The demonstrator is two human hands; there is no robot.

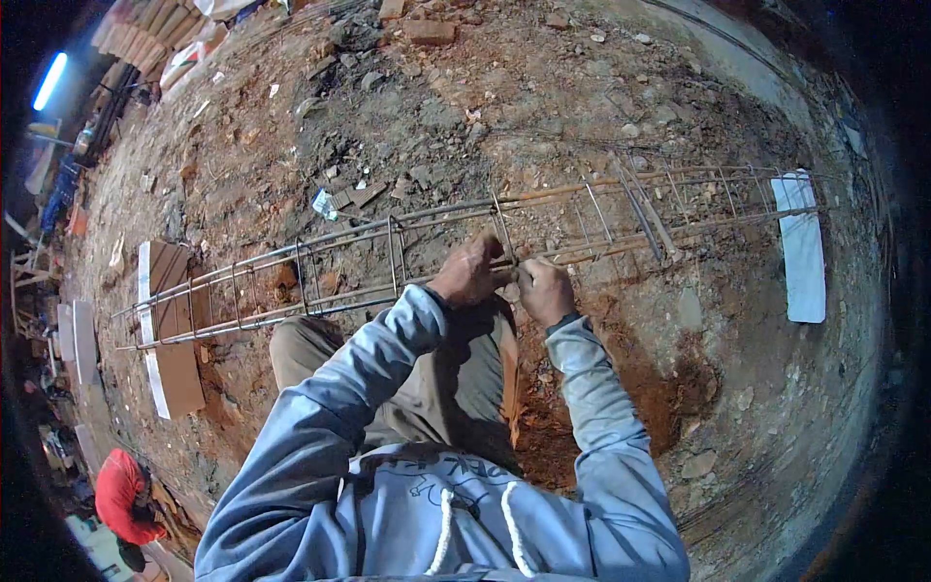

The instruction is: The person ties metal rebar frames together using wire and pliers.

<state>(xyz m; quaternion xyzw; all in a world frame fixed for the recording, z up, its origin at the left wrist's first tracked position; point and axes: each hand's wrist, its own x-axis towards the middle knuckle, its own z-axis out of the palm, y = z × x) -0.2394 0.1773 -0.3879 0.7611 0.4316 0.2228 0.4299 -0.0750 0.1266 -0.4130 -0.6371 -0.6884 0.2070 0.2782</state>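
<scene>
A long steel rebar cage [359, 233], made of thin bars with square stirrups, lies across the ground in front of my knees. My left hand [470, 273] is closed on its near bar, where a stirrup [501, 228] crosses. Right beside it, my right hand [547, 291] is in a closed pinch close to the same crossing. Whatever sits between the right fingertips is too small to make out. Both hands nearly touch each other.
A brick-like block [176, 373] props the cage's left end, and a pale block [801, 262] lies under its right end. Loose bars [642, 213] rest across the cage. Rubble and dirt surround it. A person in red [126, 497] is at the lower left.
</scene>
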